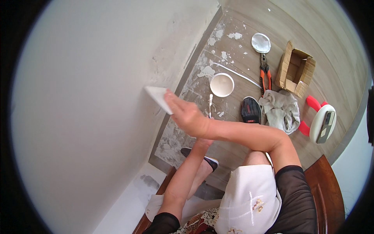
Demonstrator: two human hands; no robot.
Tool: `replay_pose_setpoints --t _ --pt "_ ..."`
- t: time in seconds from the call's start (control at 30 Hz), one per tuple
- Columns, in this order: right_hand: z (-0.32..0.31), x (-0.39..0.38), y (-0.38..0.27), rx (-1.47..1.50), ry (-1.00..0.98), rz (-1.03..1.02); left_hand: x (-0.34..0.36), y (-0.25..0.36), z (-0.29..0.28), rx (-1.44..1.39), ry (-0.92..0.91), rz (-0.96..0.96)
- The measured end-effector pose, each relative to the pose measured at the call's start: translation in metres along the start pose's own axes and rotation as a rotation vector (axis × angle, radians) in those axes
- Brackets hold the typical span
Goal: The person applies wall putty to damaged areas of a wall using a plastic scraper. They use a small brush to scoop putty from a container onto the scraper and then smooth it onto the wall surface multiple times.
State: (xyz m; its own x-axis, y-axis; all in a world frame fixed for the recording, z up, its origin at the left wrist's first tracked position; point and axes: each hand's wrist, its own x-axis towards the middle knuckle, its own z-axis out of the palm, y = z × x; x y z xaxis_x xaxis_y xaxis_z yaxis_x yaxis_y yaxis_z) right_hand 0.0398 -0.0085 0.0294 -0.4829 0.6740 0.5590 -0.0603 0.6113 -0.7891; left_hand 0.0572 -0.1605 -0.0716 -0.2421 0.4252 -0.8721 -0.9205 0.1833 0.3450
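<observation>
My right hand [183, 117] grips a white flat blade [158, 97] held at the lower part of the pale wall [89, 93], near the baseboard; the hand is slightly blurred. Behind it, my left hand [205, 138] is mostly hidden. It holds a thin tool [210, 103] that points up, its end coated in white paste. Just above that tool, a white bowl [221, 84] with creamy contents stands on the floor. White flakes and smears [206, 71] lie along the foot of the wall.
Beside the bowl are a white strip [237, 73], a lid [261, 43], orange-handled pliers [267, 78], a cardboard box [291, 78], a grey cloth [280, 111] and my shoe [250, 109]. A red-and-white stool-like object [314, 124] carries a dark phone-like device [324, 130]. I sit on a wooden chair [327, 187].
</observation>
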Motion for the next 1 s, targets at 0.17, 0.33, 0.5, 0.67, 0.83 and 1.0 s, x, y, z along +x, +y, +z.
replay_pose_setpoints --t 0.17,0.33,0.5,0.67,0.83,1.0 --pt "-0.039 0.029 0.043 -0.078 0.316 0.168 0.002 0.023 -0.004 -0.020 -0.431 -0.270" --pt "-0.053 0.087 0.083 -0.271 0.489 0.097 -0.006 0.025 0.025 0.040 -0.351 -0.242" --pt "-0.014 0.089 0.055 -0.247 0.437 0.031 -0.002 0.025 0.022 0.014 -0.400 -0.258" --pt "0.012 0.049 0.012 -0.219 0.233 -0.085 -0.007 0.012 0.035 0.091 -0.009 -0.194" --pt "-0.003 0.020 0.006 -0.114 0.076 -0.115 -0.016 0.012 0.048 0.138 0.011 -0.005" --pt "-0.034 0.017 0.035 -0.123 0.225 0.232 -0.005 0.030 0.000 0.076 -0.310 -0.217"
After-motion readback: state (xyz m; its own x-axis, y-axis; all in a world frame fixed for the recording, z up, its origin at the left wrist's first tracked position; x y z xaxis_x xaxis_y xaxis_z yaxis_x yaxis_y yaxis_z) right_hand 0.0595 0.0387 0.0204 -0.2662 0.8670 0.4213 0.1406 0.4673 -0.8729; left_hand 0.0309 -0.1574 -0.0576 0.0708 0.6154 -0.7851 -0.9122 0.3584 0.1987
